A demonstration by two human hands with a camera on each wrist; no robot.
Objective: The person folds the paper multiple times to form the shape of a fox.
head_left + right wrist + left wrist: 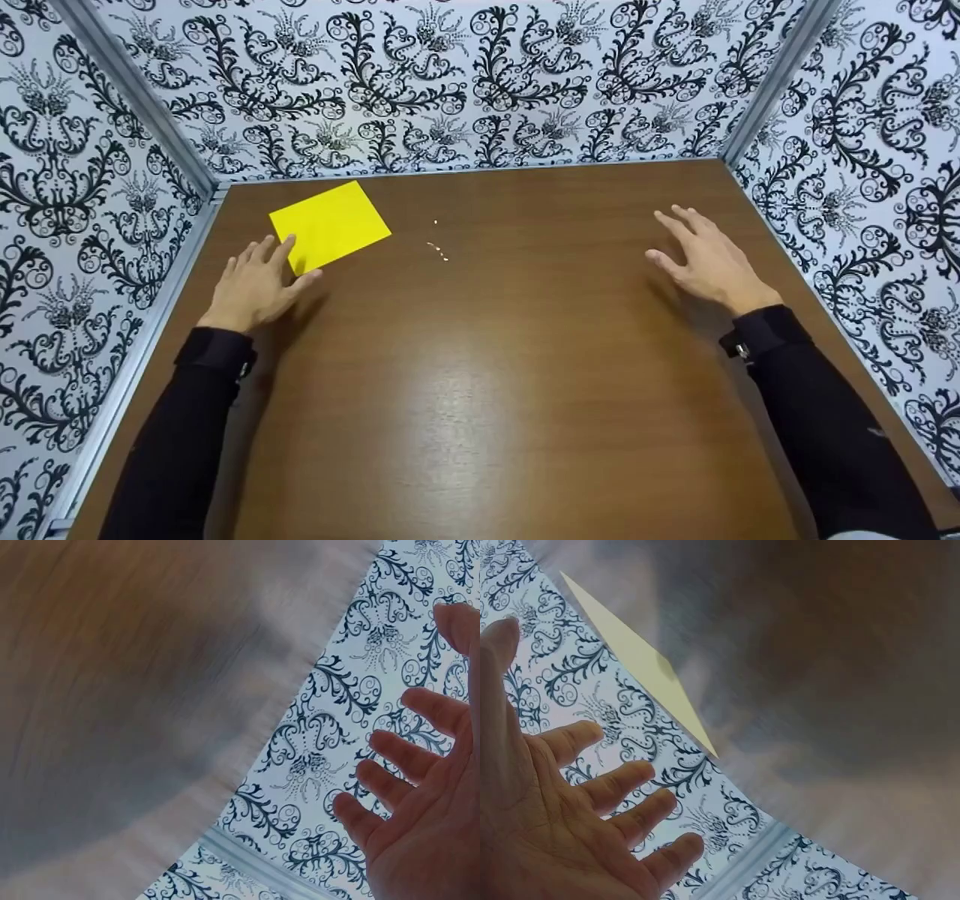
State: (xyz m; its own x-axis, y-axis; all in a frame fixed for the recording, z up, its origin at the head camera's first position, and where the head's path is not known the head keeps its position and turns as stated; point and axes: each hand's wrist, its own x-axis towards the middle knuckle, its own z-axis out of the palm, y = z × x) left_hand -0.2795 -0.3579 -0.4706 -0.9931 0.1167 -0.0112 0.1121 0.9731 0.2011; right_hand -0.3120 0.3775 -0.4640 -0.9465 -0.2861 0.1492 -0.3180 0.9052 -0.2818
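A yellow rectangular sheet lies flat at the back left of the wooden table. My left hand hovers over the table with its fingers spread, and the index finger and thumb overlap the sheet's near left edge in the head view. From the left wrist, the sheet appears beyond the open palm, with nothing in the fingers. On the far right, my right hand is held above the wood, fingers relaxed and apart. Its palm is bare in the right wrist view.
Several tiny pale flecks mark the tabletop right of the sheet. Walls with black floral patterns enclose the table at the back, left and right. Grey metal posts stand in the back corners.
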